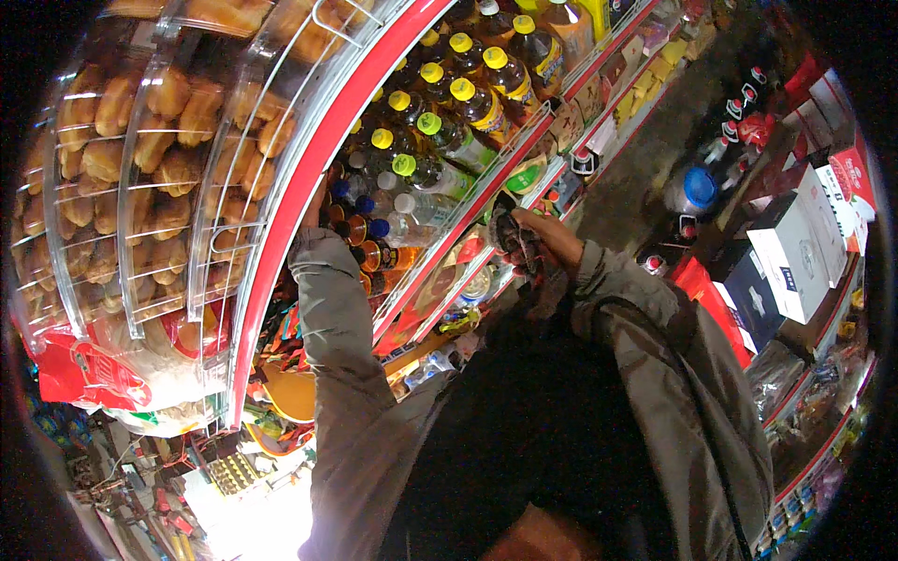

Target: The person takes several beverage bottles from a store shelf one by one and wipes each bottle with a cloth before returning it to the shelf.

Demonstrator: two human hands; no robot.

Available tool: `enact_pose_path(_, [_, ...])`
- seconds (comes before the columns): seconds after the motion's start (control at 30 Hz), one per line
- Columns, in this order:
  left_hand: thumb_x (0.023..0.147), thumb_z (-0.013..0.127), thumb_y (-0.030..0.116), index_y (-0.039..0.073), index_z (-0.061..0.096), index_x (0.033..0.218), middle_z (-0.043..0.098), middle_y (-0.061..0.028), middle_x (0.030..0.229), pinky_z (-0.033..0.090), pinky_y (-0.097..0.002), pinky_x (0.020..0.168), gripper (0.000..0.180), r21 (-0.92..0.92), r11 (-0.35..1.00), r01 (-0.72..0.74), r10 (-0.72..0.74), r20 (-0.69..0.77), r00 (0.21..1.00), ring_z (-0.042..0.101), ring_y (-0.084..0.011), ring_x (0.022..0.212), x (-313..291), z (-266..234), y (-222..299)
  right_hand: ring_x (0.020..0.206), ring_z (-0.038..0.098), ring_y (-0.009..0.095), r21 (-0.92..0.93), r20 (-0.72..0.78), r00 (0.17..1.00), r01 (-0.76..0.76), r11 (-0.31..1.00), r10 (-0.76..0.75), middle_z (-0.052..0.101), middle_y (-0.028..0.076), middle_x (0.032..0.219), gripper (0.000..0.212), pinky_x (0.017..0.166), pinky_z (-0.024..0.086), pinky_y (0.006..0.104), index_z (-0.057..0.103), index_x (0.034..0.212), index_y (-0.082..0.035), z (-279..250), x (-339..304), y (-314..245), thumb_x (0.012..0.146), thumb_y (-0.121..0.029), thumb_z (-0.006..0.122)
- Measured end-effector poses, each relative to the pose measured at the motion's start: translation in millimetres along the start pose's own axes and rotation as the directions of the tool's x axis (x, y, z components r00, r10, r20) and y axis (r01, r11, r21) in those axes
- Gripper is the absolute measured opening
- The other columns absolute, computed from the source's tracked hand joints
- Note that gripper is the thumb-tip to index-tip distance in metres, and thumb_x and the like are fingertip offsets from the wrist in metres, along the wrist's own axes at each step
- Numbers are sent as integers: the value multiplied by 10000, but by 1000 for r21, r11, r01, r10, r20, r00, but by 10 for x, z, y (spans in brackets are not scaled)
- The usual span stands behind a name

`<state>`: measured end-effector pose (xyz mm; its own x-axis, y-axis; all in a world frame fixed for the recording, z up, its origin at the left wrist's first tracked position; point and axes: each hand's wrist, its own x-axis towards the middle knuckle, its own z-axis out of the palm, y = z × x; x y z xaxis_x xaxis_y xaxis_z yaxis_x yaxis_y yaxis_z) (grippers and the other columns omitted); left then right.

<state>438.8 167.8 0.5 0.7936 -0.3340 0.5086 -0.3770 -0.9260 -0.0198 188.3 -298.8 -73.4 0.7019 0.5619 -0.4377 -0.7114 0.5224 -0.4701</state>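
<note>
My left arm reaches in under the red-edged upper shelf [323, 126], beside rows of bottles. Only a sliver of my left hand [316, 206] shows there; the shelf edge hides its fingers. Closest to it are clear bottles with blue caps [379, 227] and dark bottles with yellow caps [382, 138]. In front of my chest, my right hand [556, 239] is closed on a dark crumpled cloth [516, 241], which hangs down toward my body. Whether the cloth is a rag or something else is hard to make out.
Bread rolls [103, 178] fill a wire-fronted rack above left. Lower shelves [472, 220] carry packets along their red edges. On the right stand a blue-lidded container [697, 190], more bottles and a white box [795, 238]. Bright light comes from the lower left, near egg trays [232, 473].
</note>
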Motion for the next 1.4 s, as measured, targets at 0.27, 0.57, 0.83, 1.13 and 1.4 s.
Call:
enact_pose_path(0.27, [791, 790, 543, 30, 583, 1344, 617, -188, 1343, 425, -465, 1046, 782, -111, 975, 193, -188, 57, 981, 557, -397, 1234, 548, 254, 500, 747, 698, 235, -6, -69, 997, 41, 999, -42, 694, 134, 912, 491, 629, 593, 398, 632, 1113, -13, -47, -17, -61, 967, -480, 593])
enact_pose_path(0.57, [843, 758, 437, -14, 533, 1357, 574, -230, 1350, 414, -475, 1048, 720, 220, 969, 111, -76, -160, 984, 529, -403, 1244, 340, 383, 412, 707, 652, 186, -21, -94, 993, 76, 997, -78, 685, 93, 888, 469, 613, 567, 345, 647, 1112, -48, -112, -77, -91, 964, -489, 599])
enact_pose_path(0.83, [889, 714, 325, -37, 568, 1279, 605, -204, 1255, 461, -451, 976, 552, 0, 980, 198, -189, -302, 935, 575, -354, 1151, -3, -116, 552, 626, 669, 239, 36, -134, 988, 84, 996, -79, 688, 142, 829, 493, 549, 583, 389, 635, 1046, 7, -119, -34, 7, 936, -474, 636])
enact_pose_path(1.13, [941, 665, 198, -64, 607, 1192, 640, -175, 1149, 514, -424, 896, 367, -229, 928, 293, -371, -517, 771, 627, -298, 1047, -684, -964, 1140, 616, 679, 245, -65, -39, 999, -17, 998, 15, 698, 145, 832, 459, 543, 585, 381, 653, 1033, 12, -107, 214, 149, 946, -438, 629])
enact_pose_path(1.4, [990, 622, 215, -81, 571, 1226, 644, -170, 1127, 572, -376, 796, 382, -816, 450, 363, -850, -266, 455, 663, -231, 969, -1247, -1904, 2024, 789, 687, 210, -121, 135, 989, 75, 990, -58, 694, 115, 955, 416, 662, 585, 374, 639, 1107, -8, 317, 273, 119, 1004, -405, 571])
